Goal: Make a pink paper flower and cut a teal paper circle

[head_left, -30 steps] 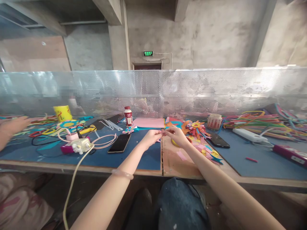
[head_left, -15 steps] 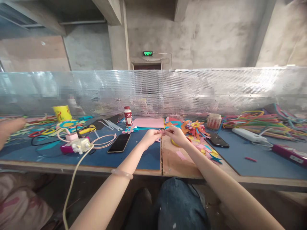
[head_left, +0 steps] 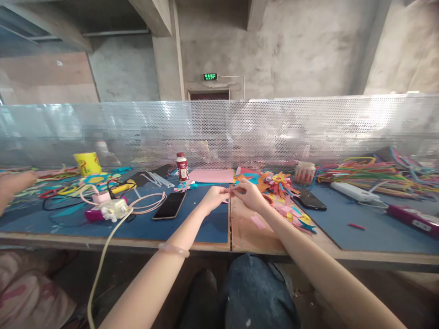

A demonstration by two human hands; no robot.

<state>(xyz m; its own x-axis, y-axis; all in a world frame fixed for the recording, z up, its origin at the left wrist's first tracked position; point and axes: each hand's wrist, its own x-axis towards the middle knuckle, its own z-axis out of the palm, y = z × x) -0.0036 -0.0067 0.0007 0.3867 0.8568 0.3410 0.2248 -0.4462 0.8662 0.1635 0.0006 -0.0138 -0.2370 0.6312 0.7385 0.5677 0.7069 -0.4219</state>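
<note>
My left hand [head_left: 213,197] and my right hand [head_left: 247,193] meet over the seam of the blue-topped table [head_left: 202,226]. Both pinch a small pink paper piece [head_left: 229,195] between their fingertips. A pale bangle [head_left: 173,249] sits on my left wrist. Just right of my right hand lies a heap of cut paper shapes [head_left: 295,214] and a finished multicoloured paper flower [head_left: 279,180]. A pink paper sheet [head_left: 212,176] lies flat behind my hands.
A black phone [head_left: 169,205] lies left of my hands, another phone [head_left: 310,199] to the right. A red-capped bottle [head_left: 182,167], a yellow cup [head_left: 87,162], a charger block with cables [head_left: 111,209], coloured strips [head_left: 373,173] and a perforated metal screen [head_left: 219,132] are in view. Another person's hand [head_left: 13,183] reaches in at far left.
My hands stay pinched together on the pink piece and have shifted slightly left. The other person's hand at the left has drawn back a little.
</note>
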